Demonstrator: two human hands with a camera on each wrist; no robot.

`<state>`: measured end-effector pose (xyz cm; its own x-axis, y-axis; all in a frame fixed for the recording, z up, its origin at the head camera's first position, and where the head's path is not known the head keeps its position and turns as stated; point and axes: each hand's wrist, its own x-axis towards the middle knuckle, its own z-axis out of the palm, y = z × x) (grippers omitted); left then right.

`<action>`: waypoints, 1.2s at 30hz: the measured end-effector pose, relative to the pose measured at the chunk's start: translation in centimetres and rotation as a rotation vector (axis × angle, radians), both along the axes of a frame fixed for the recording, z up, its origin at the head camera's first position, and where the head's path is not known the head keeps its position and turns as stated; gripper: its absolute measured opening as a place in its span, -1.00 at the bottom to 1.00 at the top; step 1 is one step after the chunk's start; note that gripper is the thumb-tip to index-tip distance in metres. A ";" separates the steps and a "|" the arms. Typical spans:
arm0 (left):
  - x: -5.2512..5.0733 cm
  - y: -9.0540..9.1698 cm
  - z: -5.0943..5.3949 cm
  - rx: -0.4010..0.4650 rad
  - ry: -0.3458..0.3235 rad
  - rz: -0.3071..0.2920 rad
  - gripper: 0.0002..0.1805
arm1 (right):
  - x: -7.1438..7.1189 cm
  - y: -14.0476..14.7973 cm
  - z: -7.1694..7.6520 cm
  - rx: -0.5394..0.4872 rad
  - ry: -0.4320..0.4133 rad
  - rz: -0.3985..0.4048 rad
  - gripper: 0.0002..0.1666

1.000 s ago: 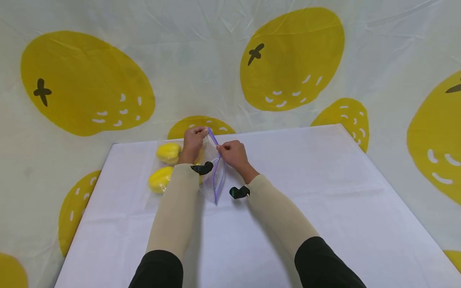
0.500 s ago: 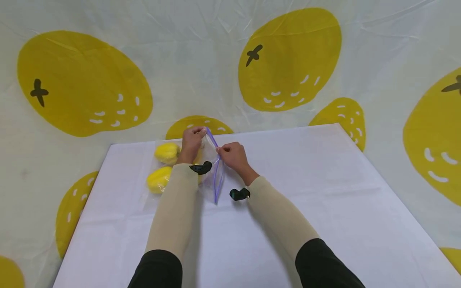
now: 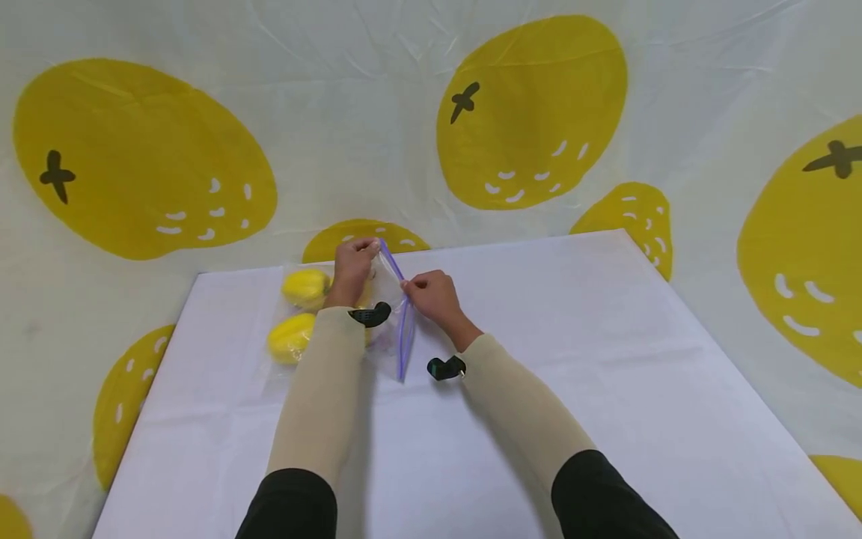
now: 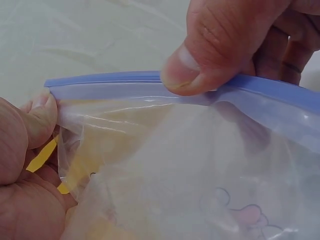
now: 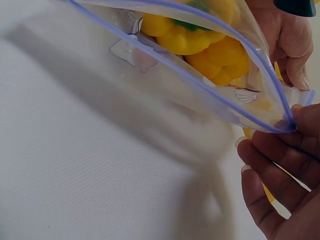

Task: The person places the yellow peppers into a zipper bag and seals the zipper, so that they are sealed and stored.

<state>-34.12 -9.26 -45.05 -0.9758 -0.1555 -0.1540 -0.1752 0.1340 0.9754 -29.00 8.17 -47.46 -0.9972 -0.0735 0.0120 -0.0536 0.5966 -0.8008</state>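
A clear zip bag [image 3: 385, 303] with a blue-purple zip strip [image 3: 402, 358] lies at the back left of the table, holding several yellow bell peppers [image 3: 292, 338]. My left hand [image 3: 353, 271] pinches the far end of the strip. Further along, my right hand [image 3: 435, 299] grips the strip between thumb and fingers; in the left wrist view its thumb [image 4: 187, 72] presses on the strip. Between the hands the strip's edges lie together. On the near side the mouth gapes, with peppers [image 5: 217, 60] inside in the right wrist view. My left forearm hides part of the bag.
A white cloth [image 3: 471, 442] covers the table. Behind it hangs a pale backdrop [image 3: 357, 112] printed with large yellow fruit. Each wrist wears a small dark camera [image 3: 447, 367].
My right hand has crept a little along the strip toward the near side. The gap in the bag's mouth looks narrower. My left hand keeps its pinch, and the head view has turned slightly right.
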 end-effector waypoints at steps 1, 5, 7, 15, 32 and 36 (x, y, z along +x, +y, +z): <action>0.0 0.0 0.0 0.001 -0.001 0.000 -0.63 | 0.0 0.0 0.0 -0.003 0.003 0.002 -0.66; -0.1 0.0 -0.2 0.000 0.003 0.002 -0.63 | 0.2 0.2 -0.2 -0.017 0.014 0.009 -0.67; -0.1 -0.1 -0.3 0.005 0.000 0.003 -0.63 | 0.3 0.2 -0.4 -0.019 0.018 0.012 -0.68; 0.2 -0.3 -0.1 0.014 0.017 0.014 -0.64 | 0.7 0.1 -0.6 -0.029 -0.017 0.014 -0.68; 0.4 -0.5 0.1 0.026 0.023 0.040 -0.64 | 1.5 0.4 -0.9 -0.034 -0.027 0.066 -0.66; 0.5 -0.5 0.1 0.028 0.029 0.053 -0.66 | 1.8 0.5 -0.9 -0.032 -0.034 0.070 -0.66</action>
<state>-33.63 -9.74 -44.95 -0.9704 -0.2032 -0.1304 -0.1527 0.0984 0.9834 -27.18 8.65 -48.33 -0.9896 -0.1428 -0.0183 -0.0665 0.5661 -0.8217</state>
